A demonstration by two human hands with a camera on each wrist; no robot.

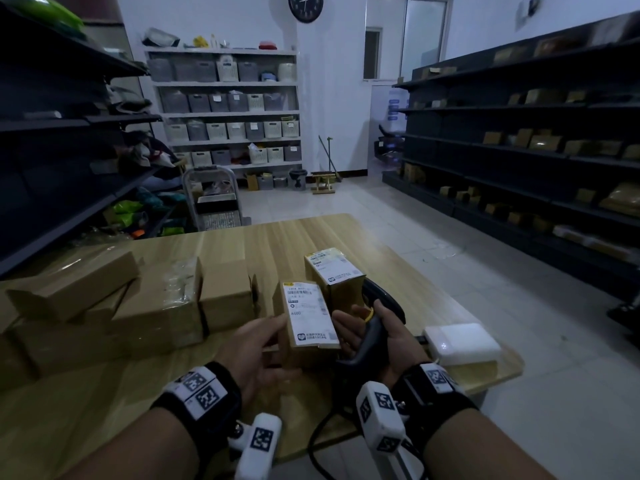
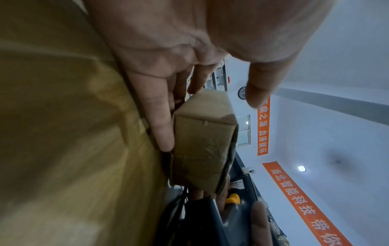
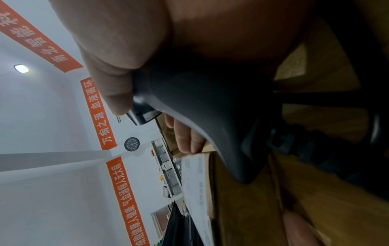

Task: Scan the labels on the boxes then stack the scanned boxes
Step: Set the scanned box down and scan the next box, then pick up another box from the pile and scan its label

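Step in hand, as judged: presenting the labelled box (image 1: 308, 320) for scanning, or setting it down just scanned; the views do not settle which. The box stands on the worktop (image 1: 311, 233) with its white label (image 1: 309, 311) facing up, directly in front of a second labelled box (image 1: 334, 271).

To do the step well, the label should stay flat and uncovered, with the fingers on the cardboard sides only. The scanner (image 1: 375, 327) needs its window turned onto the barcode at the far end of the label; at present its head lies to the right of the box, so it looks to need re-aiming. Once read, the box belongs squarely on the second labelled box, edges aligned.

Left hand (image 1: 258, 344): against the box's left side, fingers extended along the cardboard in the left wrist view, thumb apart from it; a bracing hold, not a closed grip.

Right hand (image 1: 374, 336): wrapped firmly round the scanner's grip, to the right of the box, fingertips just beside its right edge. Contact with the box cannot be confirmed.

A pile of plain cartons (image 1: 114, 306) sits left of the box.
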